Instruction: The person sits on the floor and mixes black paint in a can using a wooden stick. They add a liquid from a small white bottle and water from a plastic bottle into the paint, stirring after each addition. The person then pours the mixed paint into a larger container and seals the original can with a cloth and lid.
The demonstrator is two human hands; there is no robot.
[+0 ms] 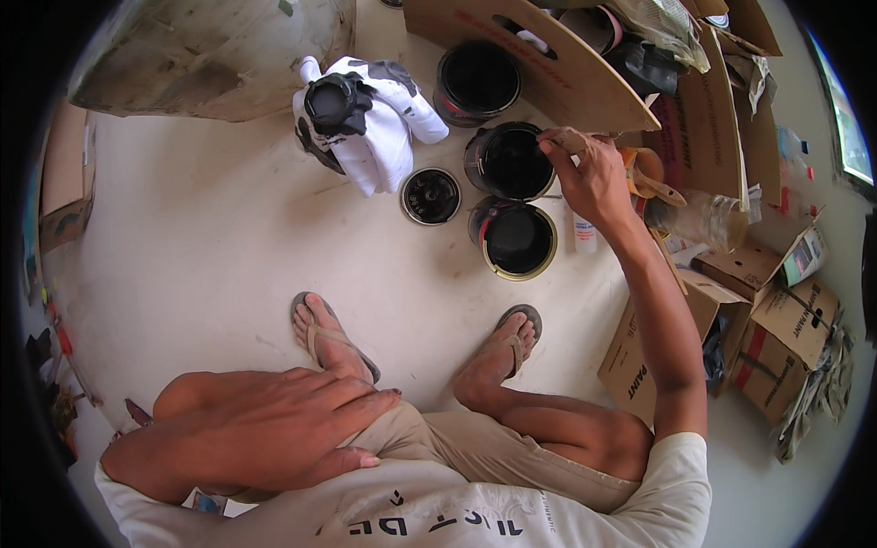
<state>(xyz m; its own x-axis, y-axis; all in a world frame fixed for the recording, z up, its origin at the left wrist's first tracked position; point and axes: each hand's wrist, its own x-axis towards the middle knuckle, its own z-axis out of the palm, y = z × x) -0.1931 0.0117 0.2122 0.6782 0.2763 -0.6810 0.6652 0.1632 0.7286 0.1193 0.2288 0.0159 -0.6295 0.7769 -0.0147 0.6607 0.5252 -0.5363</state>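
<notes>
My right hand reaches over the rim of an open can of black paint, with thumb and fingers pinched together. What the fingertips hold, if anything, I cannot make out. My left hand lies flat on my left thigh, fingers stretched out and nothing in it. Another open can of black paint stands close in front of the first, and a third dark can is behind it. To their left, a round lid smeared with black lies on the floor. A white figure with black patches stands beyond the lid.
A cardboard panel leans behind the cans. A small white bottle, a paintbrush and a clear jar sit at the right. Cardboard boxes are stacked farther right. A large stained object stands at the back left.
</notes>
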